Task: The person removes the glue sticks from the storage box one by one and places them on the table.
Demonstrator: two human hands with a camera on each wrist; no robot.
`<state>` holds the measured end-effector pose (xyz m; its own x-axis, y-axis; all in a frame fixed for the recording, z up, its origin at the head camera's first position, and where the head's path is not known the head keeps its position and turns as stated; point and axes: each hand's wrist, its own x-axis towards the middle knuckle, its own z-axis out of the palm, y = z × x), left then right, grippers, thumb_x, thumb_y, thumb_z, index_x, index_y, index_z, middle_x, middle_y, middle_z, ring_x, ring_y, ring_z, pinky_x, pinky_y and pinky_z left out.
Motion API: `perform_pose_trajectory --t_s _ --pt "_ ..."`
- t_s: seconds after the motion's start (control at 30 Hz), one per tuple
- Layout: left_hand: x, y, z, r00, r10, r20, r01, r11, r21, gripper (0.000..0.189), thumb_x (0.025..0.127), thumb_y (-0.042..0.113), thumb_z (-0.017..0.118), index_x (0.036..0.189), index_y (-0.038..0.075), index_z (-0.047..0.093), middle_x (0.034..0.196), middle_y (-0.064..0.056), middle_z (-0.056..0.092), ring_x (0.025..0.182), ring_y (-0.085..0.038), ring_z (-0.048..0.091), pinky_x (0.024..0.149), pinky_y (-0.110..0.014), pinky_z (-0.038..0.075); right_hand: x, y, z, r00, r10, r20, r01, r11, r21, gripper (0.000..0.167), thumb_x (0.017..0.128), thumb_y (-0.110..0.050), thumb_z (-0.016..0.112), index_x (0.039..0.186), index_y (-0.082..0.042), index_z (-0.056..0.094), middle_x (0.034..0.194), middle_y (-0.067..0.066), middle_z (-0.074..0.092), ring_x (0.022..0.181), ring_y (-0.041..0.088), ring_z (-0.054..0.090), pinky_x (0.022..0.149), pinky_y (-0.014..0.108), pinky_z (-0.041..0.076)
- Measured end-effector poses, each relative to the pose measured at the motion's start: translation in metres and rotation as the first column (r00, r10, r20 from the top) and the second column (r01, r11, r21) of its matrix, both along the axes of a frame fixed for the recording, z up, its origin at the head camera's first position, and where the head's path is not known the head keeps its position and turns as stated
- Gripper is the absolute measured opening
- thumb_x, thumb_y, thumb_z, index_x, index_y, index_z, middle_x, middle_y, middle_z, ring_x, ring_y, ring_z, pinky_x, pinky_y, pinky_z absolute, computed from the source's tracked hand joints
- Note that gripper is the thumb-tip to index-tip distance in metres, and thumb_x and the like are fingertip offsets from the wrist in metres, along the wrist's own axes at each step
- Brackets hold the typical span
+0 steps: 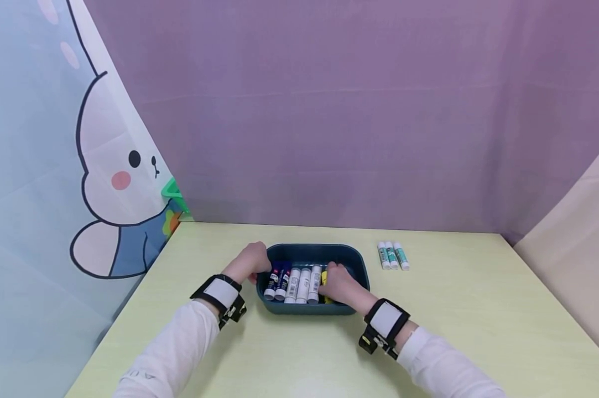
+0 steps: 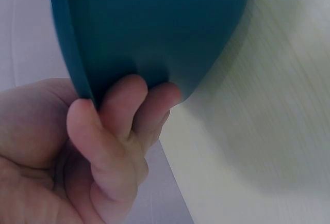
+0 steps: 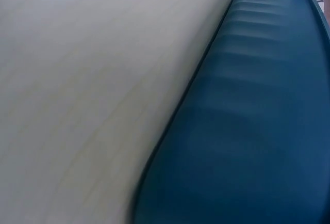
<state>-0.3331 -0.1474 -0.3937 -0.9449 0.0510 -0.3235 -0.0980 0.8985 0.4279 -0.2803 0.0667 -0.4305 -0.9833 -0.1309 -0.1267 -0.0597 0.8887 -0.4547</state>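
A dark teal plastic box stands on the table, tubes lined up inside it. At its left end my left hand grips the rim; in the left wrist view, fingers press the outer wall. My right hand reaches into the right part of the box, its curled fingers at a yellow glue stick that they partly cover. Left of it lie several white glue sticks and dark blue glue sticks with white ends. The right wrist view shows only the box's outer side and the tabletop.
White-and-green glue sticks lie side by side on the table, right of the box. A purple cloth hangs behind the table. A green basket edge shows at the back left, beside a printed curtain.
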Motion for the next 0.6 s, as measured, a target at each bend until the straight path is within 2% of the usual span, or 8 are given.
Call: perform_pose_trajectory --t_s 0.37,0.6 --pt "0.0010 0.0007 0.0002 1.000 -0.003 0.008 0.003 1.000 -0.025 0.032 0.083 0.006 0.065 0.109 -0.008 0.054 0.076 -0.017 0.059 0.045 -0.021 0.062 0.043 -0.027 0.055 -0.0003 0.0029 -0.0028 1.000 -0.004 0.002 0.004 0.998 -0.068 0.055 0.079 -0.019 0.073 0.119 0.008 0.046 0.089 0.012 0.054 0.076 0.021 0.051 0.058 0.029 0.050" --pt "0.0021 -0.0005 0.0007 1.000 -0.015 -0.025 0.015 1.000 -0.002 0.023 0.082 0.002 0.062 0.101 -0.008 0.056 0.074 -0.017 0.058 0.040 -0.021 0.059 0.040 -0.028 0.054 -0.0007 0.0059 0.0019 1.000 -0.007 -0.020 0.005 0.996 -0.093 0.053 0.078 -0.015 0.073 0.118 0.009 0.049 0.086 0.012 0.054 0.067 0.018 0.054 0.053 0.026 0.051"
